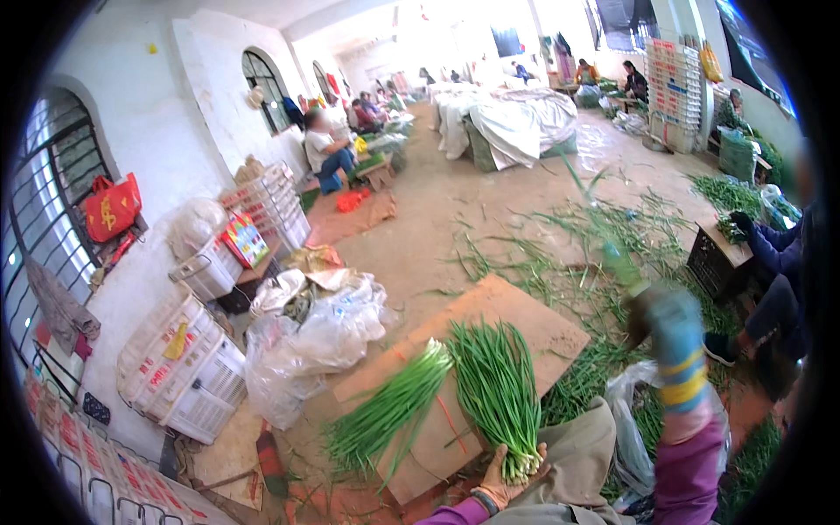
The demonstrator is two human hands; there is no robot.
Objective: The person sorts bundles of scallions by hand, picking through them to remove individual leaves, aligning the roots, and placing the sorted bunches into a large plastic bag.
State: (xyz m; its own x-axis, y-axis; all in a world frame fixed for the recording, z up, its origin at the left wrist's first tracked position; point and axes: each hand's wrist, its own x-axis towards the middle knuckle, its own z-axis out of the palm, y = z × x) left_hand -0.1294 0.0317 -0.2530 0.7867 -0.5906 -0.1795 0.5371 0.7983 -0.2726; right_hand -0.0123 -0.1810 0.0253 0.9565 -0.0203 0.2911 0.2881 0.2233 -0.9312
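My left hand (pixel 504 478) grips a bunch of green stalks (pixel 495 380), probably scallions or chives, by its pale bulb ends. The leaves fan away from me across a brown board (pixel 525 308). Beside it on the board lies a second bunch (pixel 400 400), its white ends pointing away from me. A thin red tie strip (pixel 449 417) rests between the two. Out to the right, my right hand (pixel 656 315) is motion-blurred, in a dark glove and a blue cuff with yellow bands. A blurred tuft of green leaves (pixel 613 259) extends from its fingers.
Loose leaves (pixel 577 262) litter the floor beyond and right of the board. A clear plastic bag (pixel 633 420) lies by my right knee. White crates (pixel 190 367) and plastic sheeting (pixel 315 335) stand left. A co-worker (pixel 781 262) sits at right beside a dark crate (pixel 722 252).
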